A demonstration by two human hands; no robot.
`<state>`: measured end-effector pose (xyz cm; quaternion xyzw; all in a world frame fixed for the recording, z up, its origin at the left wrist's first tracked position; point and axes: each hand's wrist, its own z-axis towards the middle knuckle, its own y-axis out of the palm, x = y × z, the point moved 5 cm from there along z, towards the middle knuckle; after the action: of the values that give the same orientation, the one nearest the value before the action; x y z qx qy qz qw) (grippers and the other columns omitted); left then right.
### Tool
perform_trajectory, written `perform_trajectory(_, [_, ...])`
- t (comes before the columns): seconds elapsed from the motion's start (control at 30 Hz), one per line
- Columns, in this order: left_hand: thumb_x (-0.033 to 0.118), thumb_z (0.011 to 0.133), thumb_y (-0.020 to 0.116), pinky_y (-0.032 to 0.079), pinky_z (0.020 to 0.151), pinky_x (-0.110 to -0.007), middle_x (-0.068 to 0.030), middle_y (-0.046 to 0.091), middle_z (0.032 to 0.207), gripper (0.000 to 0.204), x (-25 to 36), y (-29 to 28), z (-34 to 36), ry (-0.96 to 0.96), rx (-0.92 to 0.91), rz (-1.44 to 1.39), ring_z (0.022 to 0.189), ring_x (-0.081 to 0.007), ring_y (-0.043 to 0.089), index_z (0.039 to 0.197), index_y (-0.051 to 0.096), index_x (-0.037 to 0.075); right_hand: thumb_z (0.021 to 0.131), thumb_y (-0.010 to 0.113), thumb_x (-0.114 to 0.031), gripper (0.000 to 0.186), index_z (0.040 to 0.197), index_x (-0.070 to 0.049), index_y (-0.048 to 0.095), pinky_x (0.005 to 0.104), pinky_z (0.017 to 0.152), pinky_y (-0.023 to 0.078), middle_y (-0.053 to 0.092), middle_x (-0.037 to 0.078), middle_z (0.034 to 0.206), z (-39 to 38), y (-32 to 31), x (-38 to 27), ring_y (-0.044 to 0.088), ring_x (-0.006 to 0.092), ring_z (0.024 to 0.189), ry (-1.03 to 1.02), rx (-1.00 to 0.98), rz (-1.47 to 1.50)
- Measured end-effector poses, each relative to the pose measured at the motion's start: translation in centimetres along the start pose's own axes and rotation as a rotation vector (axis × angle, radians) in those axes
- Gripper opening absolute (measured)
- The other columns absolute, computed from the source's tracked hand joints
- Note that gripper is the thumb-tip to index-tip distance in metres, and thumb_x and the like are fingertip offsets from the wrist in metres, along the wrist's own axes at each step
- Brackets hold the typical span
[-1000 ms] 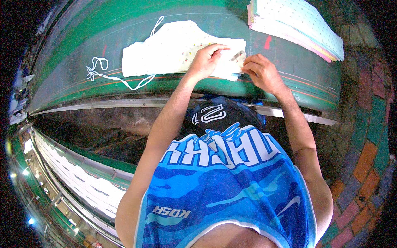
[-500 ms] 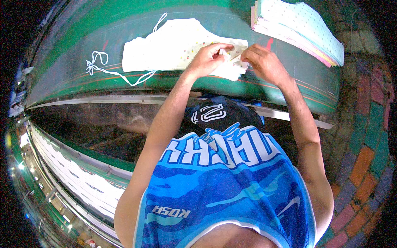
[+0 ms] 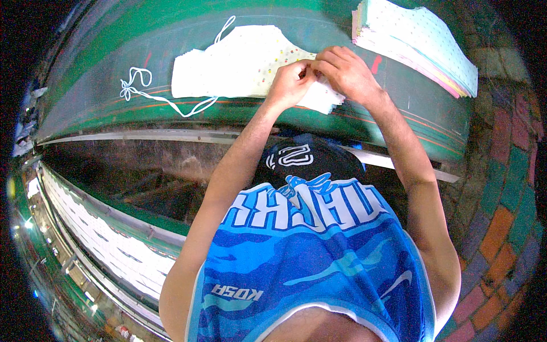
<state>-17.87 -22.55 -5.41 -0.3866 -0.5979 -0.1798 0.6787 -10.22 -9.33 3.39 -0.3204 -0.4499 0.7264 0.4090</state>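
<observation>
Cloth runs lengthwise leftward from its right end, where left hand (nearer its middle) and right hand meet, both curled, tips bunched, grip hidden, can't tell.

Under the grip, where the left hand meets the right hand, lies the right end of a flat white dotted fabric stack; the rest extends leftward along a long green tabletop. Farther left lies a thin looped white cord. Beyond the grip, rightward, sits a thick pastel stack of layered fabric sheets. Right of everything, past the tabletop's end, is multicoloured brick flooring.
</observation>
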Motion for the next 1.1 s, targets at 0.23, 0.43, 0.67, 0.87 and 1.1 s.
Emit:
perform_trajectory(0.23, [0.006,0.104,0.06,0.054,0.074,-0.031,-0.0071,0.073,0.09,0.011,0.0,0.1,-0.6,0.064,0.092,-0.27,0.08,-0.014,0.066,0.101,0.07,0.002,0.074,0.073,0.004,0.043,0.115,-0.009,0.074,0.0452,0.095,0.055,0.068,0.009,0.122,-6.2,-0.8,0.0,0.064,0.032,0.111,0.27,0.004,0.184])
perform_trajectory(0.43, [0.001,0.103,0.054,0.052,0.074,-0.029,-0.0055,0.075,0.098,0.024,0.9,-0.7,-0.7,0.091,-0.079,-0.066,0.082,-0.0087,0.063,0.114,0.075,0.005,0.071,0.072,0.008,0.055,0.123,-0.01,0.074,0.0453,0.098,0.055,0.067,0.009,0.128,-9.5,-0.8,-1.8,0.064,0.0312,0.115,0.284,-0.115,0.167])
perform_trajectory(0.67, [0.007,0.106,0.054,0.041,0.054,-0.023,0.0068,0.056,0.073,0.03,0.6,-0.5,-1.0,-0.01,-0.086,-0.175,0.059,-0.0023,0.048,0.124,0.077,0.013,0.075,0.075,-0.002,0.04,0.114,-0.008,0.075,0.0421,0.1,0.055,0.069,0.008,0.121,-9.0,-1.0,-2.0,0.066,0.0291,0.113,0.265,-0.092,0.129])
perform_trajectory(0.87, [0.007,0.106,0.055,0.04,0.053,-0.022,0.0068,0.058,0.077,0.03,0.6,-0.5,-1.0,0.034,-0.086,-0.182,0.059,-0.0017,0.048,0.125,0.077,0.012,0.074,0.075,-0.003,0.028,0.102,-0.007,0.074,0.0409,0.096,0.056,0.072,0.007,0.113,-9.2,-0.4,-1.3,0.068,0.0282,0.108,0.269,0.005,0.168])
perform_trajectory(1.1, [-0.001,0.099,0.064,0.051,0.073,-0.021,0.001,0.072,0.106,0.032,0.5,-0.3,-1.1,0.059,-0.114,-0.237,0.081,-0.0029,0.058,0.129,0.073,0.005,0.076,0.077,0.002,0.029,0.103,-0.006,0.073,0.042,0.096,0.057,0.073,0.006,0.117,-7.1,-2.2,-0.4,0.068,0.0287,0.112,0.136,-0.14,0.182])
